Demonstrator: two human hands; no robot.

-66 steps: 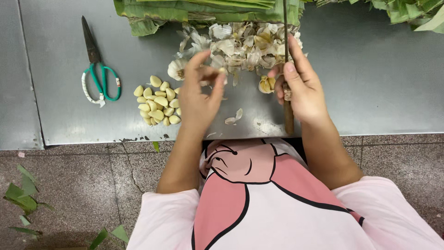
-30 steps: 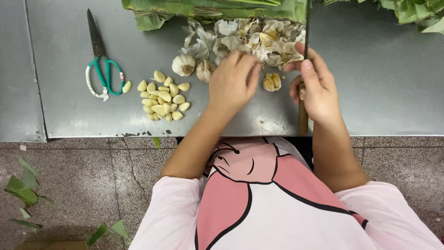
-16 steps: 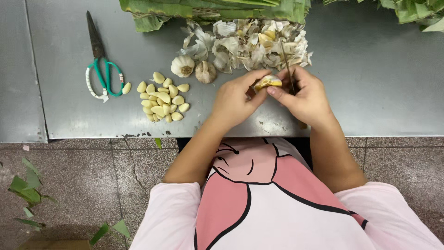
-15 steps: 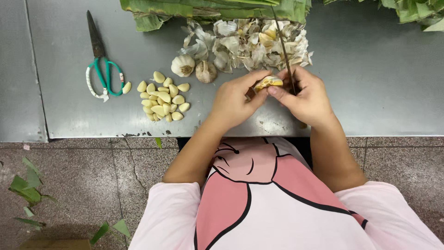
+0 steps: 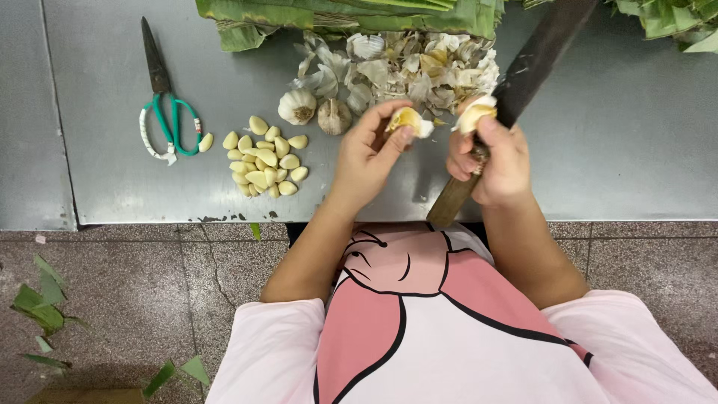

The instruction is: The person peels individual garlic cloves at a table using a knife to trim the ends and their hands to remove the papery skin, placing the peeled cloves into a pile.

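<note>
Far L of the steel table (image 5: 613, 142): scissors (image 5: 166, 105), dark blades, green-wrapped handles, lying flat w/ one loose clove touching the handle loop. Nothing near them in use.

Next R: pile of peeled cloves (image 5: 265, 158), pale yellow, heaped loose. Smooth, prob. slippery once skinned; small and light, would roll if nudged.

Behind and R of pile: two whole garlic bulbs (image 5: 315, 111) side by side, root ends up, papery skin on. Firm, dry, easy to pinch around the body.

Back centre: heap of garlic skins (image 5: 415, 63), white/tan, against a stack of banana leaves (image 5: 344, 13). Skins weightless, would scatter w/ a breath.

Left hand (image 5: 366, 153) raised off the table, thumb + first fingers pinched around a garlic piece (image 5: 407, 120), part-skinned, yellow flesh showing, white paper trailing at its R side. Held in air above the table, just in front of the skin heap. Judgement: clove is hard but bruises and slips where bare; best held on the part w/ skin on, at the sides, leaving the tip free for peeling.

Right hand (image 5: 497, 161) clenched round the wooden handle of a big knife (image 5: 535, 60), dark blade angled up and away to the R. Thumb and forefinger also trap a second garlic piece (image 5: 473, 114) against the blade base. Two pieces are near, not touching. Judgement: knife heavy, stiff; the trapped piece is the less secure hold.

Floor below: leaf scraps (image 5: 41, 310) at L.
</note>
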